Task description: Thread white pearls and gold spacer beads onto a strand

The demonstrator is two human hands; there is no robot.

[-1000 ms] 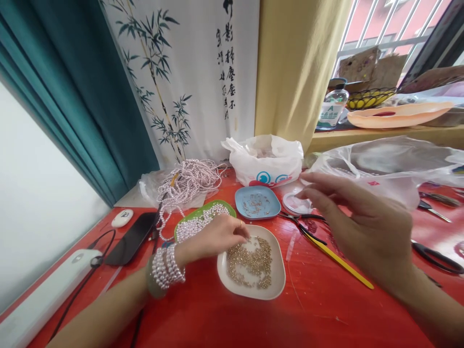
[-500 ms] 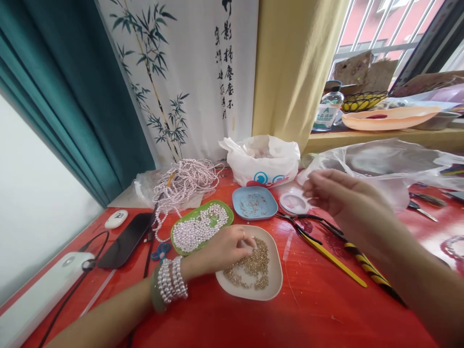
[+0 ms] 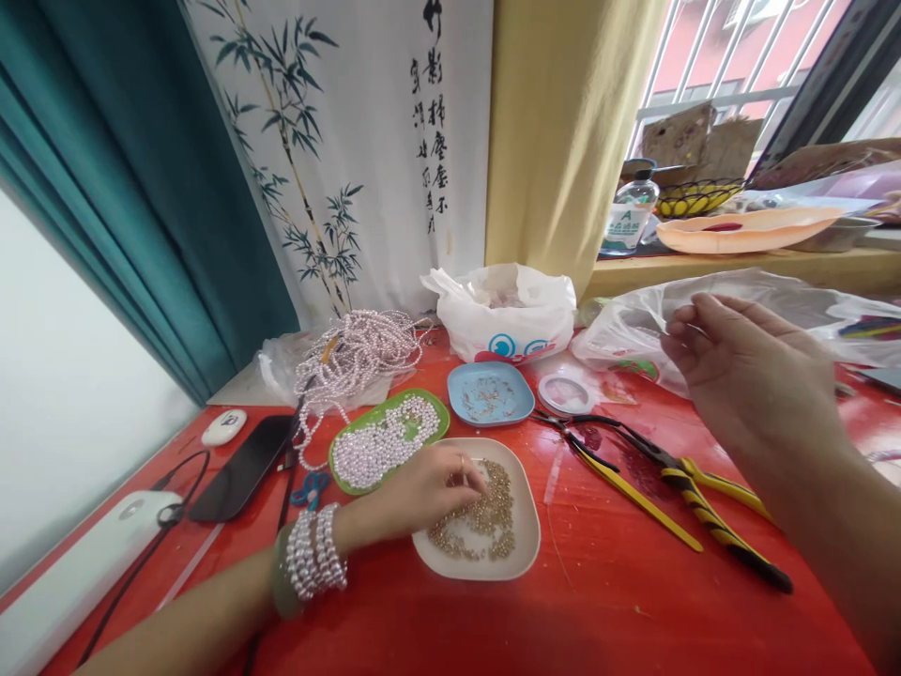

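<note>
My left hand [image 3: 442,483] reaches over the cream tray [image 3: 477,569], its fingers curled together just above the small gold beads [image 3: 498,507]. Whatever its fingertips pinch is too small to make out. Several strands of pearly beads [image 3: 314,554] and a green bangle [image 3: 285,573] circle that wrist. Raised at the right, in front of a clear plastic bag [image 3: 612,329], my right hand [image 3: 756,366] has thumb and fingertips pressed together. Anything between them is too fine to see. Beside the cream tray lies a green tray [image 3: 442,422] of pinkish-white pearl beads [image 3: 380,446].
Behind the trays are a blue tray [image 3: 521,413] with small metal bits, a heap of bead strings [image 3: 366,352] and a white bag [image 3: 503,314]. Pliers [image 3: 694,488] and a yellow-handled tool [image 3: 633,502] lie at right. A phone [image 3: 243,469] and power strip [image 3: 99,563] lie left.
My right hand has moved up and to the right, away from the pliers, which now show more fully. My left hand stays over the gold beads. The view has shifted slightly.
</note>
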